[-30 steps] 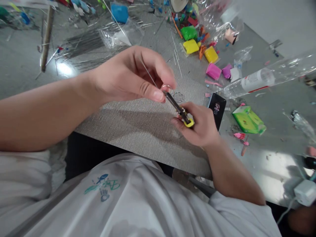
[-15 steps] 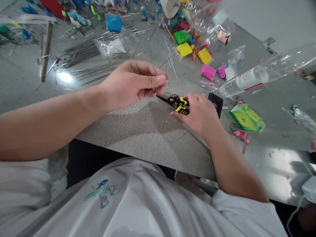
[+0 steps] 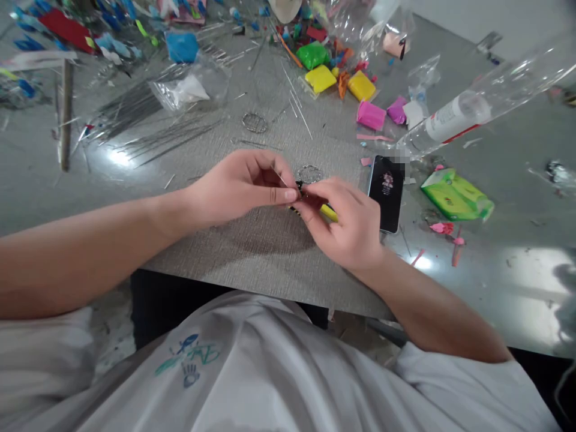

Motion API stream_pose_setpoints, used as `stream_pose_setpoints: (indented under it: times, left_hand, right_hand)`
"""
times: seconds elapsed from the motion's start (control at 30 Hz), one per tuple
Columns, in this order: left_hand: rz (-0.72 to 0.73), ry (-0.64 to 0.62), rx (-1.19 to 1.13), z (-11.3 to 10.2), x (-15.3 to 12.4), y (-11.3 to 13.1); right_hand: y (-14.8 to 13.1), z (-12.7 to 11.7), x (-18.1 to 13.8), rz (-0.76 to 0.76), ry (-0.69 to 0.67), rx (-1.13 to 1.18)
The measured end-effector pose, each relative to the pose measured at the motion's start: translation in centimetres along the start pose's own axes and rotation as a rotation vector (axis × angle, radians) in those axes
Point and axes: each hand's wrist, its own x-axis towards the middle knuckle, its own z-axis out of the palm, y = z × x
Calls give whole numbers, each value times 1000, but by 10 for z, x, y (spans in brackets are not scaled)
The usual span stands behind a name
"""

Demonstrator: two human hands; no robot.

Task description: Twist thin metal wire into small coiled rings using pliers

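Note:
My left hand is closed in a pinch, a thin metal wire running between its thumb and fingers. Against its fingertips, my right hand is pinched too, its thumb and forefinger meeting at the wire's end. The fingers cover the exact point of grip. Partly hidden under the hands are the black-and-yellow pliers, a handle showing beside the right fingers. Just beyond the fingertips lies a twisted wire ring. Farther back is a second wire ring.
A phone lies right of my right hand, near a green packet and a clear plastic bottle. Many straight wires spread at the back left. Coloured clay packs and a blue pack are farther back.
My right hand has let go of the pliers' handles and moved left to meet my left fingertips. The phone and wire rings now show more fully. The view has shifted slightly.

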Motion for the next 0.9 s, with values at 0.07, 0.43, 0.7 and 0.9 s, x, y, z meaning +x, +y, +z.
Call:
stream_pose_setpoints:
  times: [0.07,0.43,0.7,0.9]
  left_hand:
    - [-22,39,22,3,-2,-2]
    - [-106,-44,135,1,-3,6]
    - [-172,-200,208,-4,0,10]
    - [-135,-244,267,-6,-1,5]
  right_hand:
    - [2,6,-4,-11,43,20]
    - [9,17,-8,-133,139,103]
    - [7,19,-8,-169,69,228]
    - [9,19,-8,-202,27,274]
